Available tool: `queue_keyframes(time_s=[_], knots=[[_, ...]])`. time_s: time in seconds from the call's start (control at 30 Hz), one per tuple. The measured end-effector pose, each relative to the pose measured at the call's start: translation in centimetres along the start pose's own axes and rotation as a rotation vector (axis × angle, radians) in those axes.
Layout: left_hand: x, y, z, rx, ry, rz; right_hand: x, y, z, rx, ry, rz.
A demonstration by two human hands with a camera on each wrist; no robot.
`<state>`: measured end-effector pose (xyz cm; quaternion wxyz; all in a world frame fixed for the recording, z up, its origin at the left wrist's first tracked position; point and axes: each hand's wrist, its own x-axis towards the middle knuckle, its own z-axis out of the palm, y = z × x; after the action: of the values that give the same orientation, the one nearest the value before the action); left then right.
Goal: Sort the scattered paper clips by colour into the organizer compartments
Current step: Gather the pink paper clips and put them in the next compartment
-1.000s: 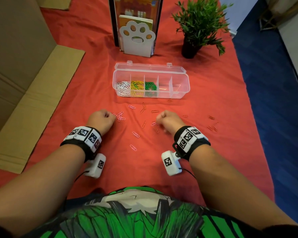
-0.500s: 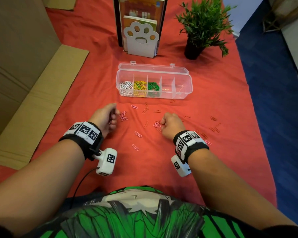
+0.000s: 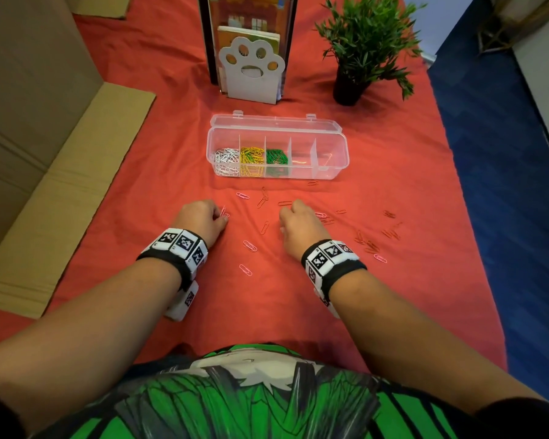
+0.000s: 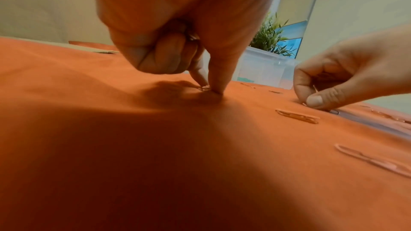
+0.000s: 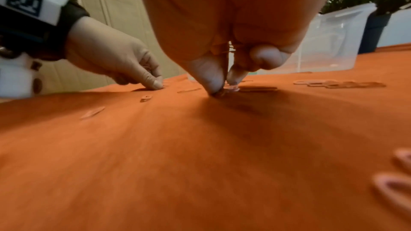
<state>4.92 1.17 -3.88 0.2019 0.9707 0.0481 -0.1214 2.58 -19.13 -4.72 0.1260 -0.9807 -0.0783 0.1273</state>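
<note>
The clear organizer (image 3: 330,167) lies open, with white, yellow and green clips in its three left compartments. Pink paper clips (image 3: 250,245) and red paper clips (image 3: 392,233) are scattered on the red cloth in front of it. My left hand (image 3: 223,217) has its thumb and forefinger tips down on the cloth, pinching a pink clip (image 4: 205,87). My right hand (image 3: 293,217) does the same further right, thumb and forefinger closing on a clip (image 5: 230,88) at the cloth. Thin wire shows between its curled fingers (image 5: 264,59) too.
Behind the organizer stand a white paw-shaped book holder (image 3: 251,71) and a potted plant (image 3: 362,49). Flattened cardboard (image 3: 61,185) lies along the cloth's left side. The table's right edge (image 3: 463,217) drops to blue floor.
My left hand turned and came down fingertips-first on the pink clip cluster. My right hand shifted forward over the pink clips that lay in front of it.
</note>
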Motion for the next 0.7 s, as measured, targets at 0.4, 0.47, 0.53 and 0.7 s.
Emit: queue_keyframes(time_s=[0.4, 0.47, 0.53, 0.7], knots=[[-0.8, 0.9, -1.8, -1.335, -0.396, -0.375, 0.3, 2.5, -2.1, 1.243, -0.007, 0.509], [-1.3, 1.2, -2.5, -1.506, -0.495, -0.290, -0.1, 2.3, -2.8, 1.524, -0.019, 0.554], [-1.7, 1.3, -2.6, -1.582, -0.510, -0.239, -0.4, 2.1, -3.4, 1.732, -0.030, 0.577], [-1.6, 1.5, -2.4, -1.650, -0.490, -0.286, -0.5, 1.6, -3.3, 1.594, -0.108, 0.608]])
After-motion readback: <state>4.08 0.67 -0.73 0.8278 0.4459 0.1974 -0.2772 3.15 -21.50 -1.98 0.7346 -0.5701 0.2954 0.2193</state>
